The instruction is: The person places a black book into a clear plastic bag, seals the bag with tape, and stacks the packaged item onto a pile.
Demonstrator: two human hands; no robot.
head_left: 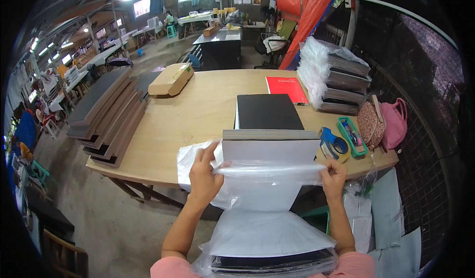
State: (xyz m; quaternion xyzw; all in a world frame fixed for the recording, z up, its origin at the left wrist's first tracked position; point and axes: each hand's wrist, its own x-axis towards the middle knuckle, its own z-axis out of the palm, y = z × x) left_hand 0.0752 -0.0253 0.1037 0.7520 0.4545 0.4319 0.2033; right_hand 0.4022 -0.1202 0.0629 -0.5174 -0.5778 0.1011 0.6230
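My left hand point(204, 175) and my right hand point(334, 177) each pinch one side of the mouth of a clear plastic bag point(257, 184). The bag's opening is stretched across the near end of a thick white-faced stack of flat boards point(269, 151). That stack juts over the front edge of the wooden table point(198, 114), tilted toward me. Loose bag film bunches at my left hand. Behind the stack lies a black-topped board stack point(268, 111). On my lap rests a bagged stack of dark boards point(269, 251).
A red folder point(287, 89), wrapped board stacks point(341, 82), a blue tape dispenser point(332, 144), a green tray point(352, 135) and two bags point(383, 122) sit on the right. A cardboard box point(171, 79) and a dark slab pile point(109, 114) stand left. Other worktables fill the background.
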